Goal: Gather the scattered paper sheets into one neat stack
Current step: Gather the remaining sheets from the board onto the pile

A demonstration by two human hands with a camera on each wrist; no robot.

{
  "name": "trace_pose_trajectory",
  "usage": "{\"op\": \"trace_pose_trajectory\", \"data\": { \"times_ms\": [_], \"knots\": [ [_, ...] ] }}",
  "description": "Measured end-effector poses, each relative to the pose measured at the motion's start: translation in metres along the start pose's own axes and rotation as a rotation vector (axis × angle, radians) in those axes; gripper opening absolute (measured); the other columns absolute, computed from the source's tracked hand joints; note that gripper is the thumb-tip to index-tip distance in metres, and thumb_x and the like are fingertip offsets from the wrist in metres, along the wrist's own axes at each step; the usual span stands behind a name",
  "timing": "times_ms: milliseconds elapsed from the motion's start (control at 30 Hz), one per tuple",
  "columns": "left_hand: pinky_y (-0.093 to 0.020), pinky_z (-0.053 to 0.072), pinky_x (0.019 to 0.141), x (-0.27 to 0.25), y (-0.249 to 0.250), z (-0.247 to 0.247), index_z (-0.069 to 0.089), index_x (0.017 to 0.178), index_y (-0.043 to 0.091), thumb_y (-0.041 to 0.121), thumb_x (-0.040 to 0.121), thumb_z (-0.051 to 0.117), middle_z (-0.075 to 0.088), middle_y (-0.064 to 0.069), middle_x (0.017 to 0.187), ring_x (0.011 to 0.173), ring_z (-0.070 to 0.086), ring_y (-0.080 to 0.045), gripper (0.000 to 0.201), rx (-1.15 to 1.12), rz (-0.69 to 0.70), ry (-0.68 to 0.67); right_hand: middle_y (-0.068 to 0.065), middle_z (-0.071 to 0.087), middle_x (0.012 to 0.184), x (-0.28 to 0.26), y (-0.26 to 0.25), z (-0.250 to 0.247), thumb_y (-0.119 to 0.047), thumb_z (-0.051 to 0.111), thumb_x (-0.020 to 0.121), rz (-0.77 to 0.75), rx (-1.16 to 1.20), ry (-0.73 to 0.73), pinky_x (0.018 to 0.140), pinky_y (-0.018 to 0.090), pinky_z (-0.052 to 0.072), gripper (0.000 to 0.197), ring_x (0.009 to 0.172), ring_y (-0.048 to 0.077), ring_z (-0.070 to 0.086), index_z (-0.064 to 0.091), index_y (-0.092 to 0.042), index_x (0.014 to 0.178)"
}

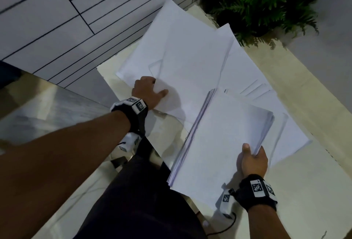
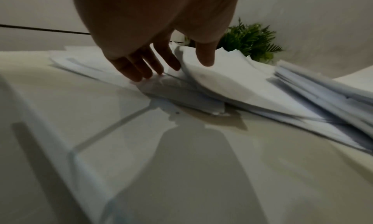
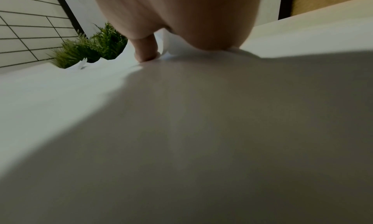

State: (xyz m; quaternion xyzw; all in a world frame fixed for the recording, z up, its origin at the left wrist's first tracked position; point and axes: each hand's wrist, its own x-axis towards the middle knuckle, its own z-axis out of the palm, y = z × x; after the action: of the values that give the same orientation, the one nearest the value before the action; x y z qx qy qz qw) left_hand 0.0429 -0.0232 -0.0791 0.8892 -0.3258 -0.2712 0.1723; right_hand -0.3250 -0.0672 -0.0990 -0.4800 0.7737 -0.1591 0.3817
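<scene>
White paper sheets (image 1: 190,54) lie fanned and overlapping on a pale table (image 1: 314,181). My right hand (image 1: 252,159) grips the near corner of a thick gathered stack (image 1: 222,134), thumb on top and fingers under it; the stack is raised over the loose sheets. In the right wrist view the thumb (image 3: 146,52) presses the stack (image 3: 60,92). My left hand (image 1: 150,91) pinches the near-left edge of loose sheets, thumb on top. In the left wrist view the fingers (image 2: 141,68) slide under a curling sheet (image 2: 232,84) with the thumb above it.
A green fern-like plant (image 1: 262,0) stands at the table's far corner, close to the farthest sheets. A white tiled wall (image 1: 57,19) runs along the left. My dark-clothed leg (image 1: 142,200) is at the table's near edge. A cable (image 1: 228,223) trails from the right wristband.
</scene>
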Motion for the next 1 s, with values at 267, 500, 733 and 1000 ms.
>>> {"op": "trace_pose_trajectory", "data": {
  "times_ms": [267,500,733,1000],
  "knots": [
    [-0.024,0.039,0.092,0.020,0.036,-0.015,0.050,0.127,0.017,0.025,0.079,0.072,0.058,-0.005,0.130,0.118,0.054,-0.025,0.053,-0.272,-0.044,-0.031,0.018,0.064,0.117,0.001,0.000,-0.001,-0.027,0.056,0.093,-0.020,-0.002,0.005,0.095,0.040,0.043,0.033,0.109,0.036,0.058,0.057,-0.007,0.119],
    [-0.029,0.043,0.083,0.039,0.037,-0.046,0.054,0.125,0.018,0.014,0.080,0.063,0.061,-0.009,0.122,0.110,0.058,-0.031,0.046,-0.131,-0.083,-0.248,0.017,0.063,0.120,0.004,0.005,0.001,-0.029,0.056,0.092,-0.015,-0.003,-0.003,0.100,0.045,0.043,0.039,0.112,0.036,0.058,0.055,-0.007,0.124],
    [-0.031,0.042,0.087,0.040,0.039,-0.050,0.053,0.128,0.016,0.024,0.080,0.070,0.059,-0.008,0.127,0.107,0.055,-0.027,0.052,-0.155,-0.074,-0.314,0.016,0.062,0.125,0.006,0.008,0.002,-0.031,0.057,0.092,-0.008,-0.005,-0.006,0.102,0.046,0.042,0.044,0.115,0.035,0.056,0.053,-0.007,0.128],
    [-0.030,0.039,0.092,0.033,0.062,-0.043,0.046,0.134,0.026,0.046,0.089,0.054,0.058,0.001,0.125,0.117,0.053,-0.024,0.050,-0.045,0.098,-0.295,0.016,0.063,0.120,0.006,0.006,0.001,-0.028,0.056,0.093,-0.015,-0.006,-0.002,0.099,0.041,0.043,0.036,0.112,0.034,0.058,0.056,-0.007,0.123]
  ]
}}
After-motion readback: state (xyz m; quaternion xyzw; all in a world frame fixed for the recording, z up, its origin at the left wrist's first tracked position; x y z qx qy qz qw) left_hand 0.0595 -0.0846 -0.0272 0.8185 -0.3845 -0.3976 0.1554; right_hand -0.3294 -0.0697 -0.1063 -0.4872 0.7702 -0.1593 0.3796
